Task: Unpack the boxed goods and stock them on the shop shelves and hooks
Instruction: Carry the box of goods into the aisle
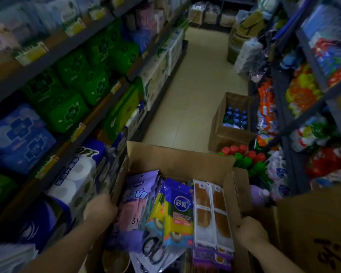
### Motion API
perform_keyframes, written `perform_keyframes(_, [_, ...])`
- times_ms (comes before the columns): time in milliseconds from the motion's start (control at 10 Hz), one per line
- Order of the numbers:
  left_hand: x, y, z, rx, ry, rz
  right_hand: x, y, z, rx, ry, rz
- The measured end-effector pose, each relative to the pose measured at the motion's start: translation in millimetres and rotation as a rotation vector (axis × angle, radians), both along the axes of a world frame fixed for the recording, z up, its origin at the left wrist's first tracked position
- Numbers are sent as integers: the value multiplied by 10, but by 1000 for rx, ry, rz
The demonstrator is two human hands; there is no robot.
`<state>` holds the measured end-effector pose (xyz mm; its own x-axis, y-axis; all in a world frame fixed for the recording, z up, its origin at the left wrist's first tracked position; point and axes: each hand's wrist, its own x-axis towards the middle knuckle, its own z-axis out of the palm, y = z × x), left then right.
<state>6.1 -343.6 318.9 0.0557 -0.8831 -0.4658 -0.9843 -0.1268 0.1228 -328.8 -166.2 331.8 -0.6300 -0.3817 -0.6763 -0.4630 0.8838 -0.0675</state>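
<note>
An open cardboard box (pixel 177 158) sits low in the middle of the aisle, in front of me. It holds a purple glove pack (pixel 136 196), a blue and yellow scouring-pad pack (pixel 178 211), two long white packs of brown insoles (pixel 213 209) and a pack with scissors (pixel 154 249). My left hand (pixel 99 208) grips the box's left wall. My right hand (pixel 250 230) grips its right wall. Both forearms reach in from the bottom edge.
Shelves on the left carry green packs (pixel 81 79), blue packs (pixel 18 134) and toilet rolls (pixel 77 174). Right-hand shelves (pixel 311 107) hold coloured bags. A second open box of blue-capped bottles (pixel 234 119) stands on the tiled floor (pixel 195 85). Another carton (pixel 313 233) is at the lower right.
</note>
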Motion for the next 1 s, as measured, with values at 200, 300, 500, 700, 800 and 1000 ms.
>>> perform_keyframes(200, [-332, -1083, 70, 4, 34, -57, -509, -941, 45, -24, 48, 40])
perform_keyframes(300, [-566, -1731, 95, 21, 67, -63, -862, -1528, -6, -28, 37, 22])
perform_keyframes(500, [-1249, -2898, 323, 4, -18, -140, -1496, -2545, 250, -41, -38, 70])
perform_keyframes(700, [-2061, -4145, 462, -52, -38, -178, -2294, -3530, 393, -18, -29, 152])
perform_keyframes(800, [-2533, -4763, 536, -67, -5, -163, -2876, -4033, 187, -64, -12, 106])
perform_keyframes(1000, [-3513, -5867, 700, -98, -13, -142, -3903, -5241, 244, -110, -11, 82])
